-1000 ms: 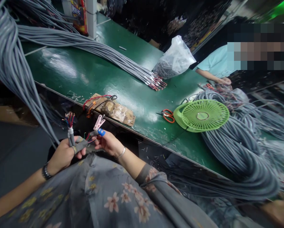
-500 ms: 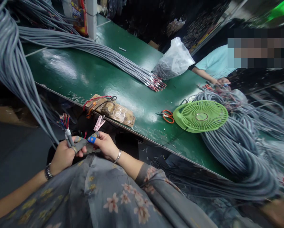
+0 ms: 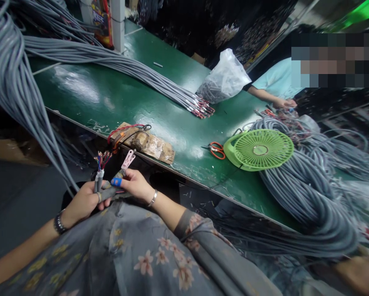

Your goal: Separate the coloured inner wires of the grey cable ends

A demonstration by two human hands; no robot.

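My left hand (image 3: pixel 84 201) is closed round grey cable ends (image 3: pixel 98 181) whose stripped coloured wires (image 3: pixel 102 158) fan upward. My right hand (image 3: pixel 135 185) touches the left one and is closed on a small pink clip-like tool (image 3: pixel 128 159), its thumb wrapped in blue tape and its fingers in grey tape. Both hands hover over my lap, just short of the near edge of the green table (image 3: pixel 116 98).
A long grey cable bundle (image 3: pixel 116 68) lies across the table, and more cables hang at left. A brown wrapped block (image 3: pixel 147 143), orange scissors (image 3: pixel 216 150), a green fan (image 3: pixel 260 149), a plastic bag (image 3: pixel 224 80) and cable coils (image 3: pixel 310 193) are nearby. Another person's hands (image 3: pixel 283 102) work at far right.
The cable ends in my left hand swung from leaning left to upright, closer to the right hand. My right hand shifted slightly left with the pink tool.
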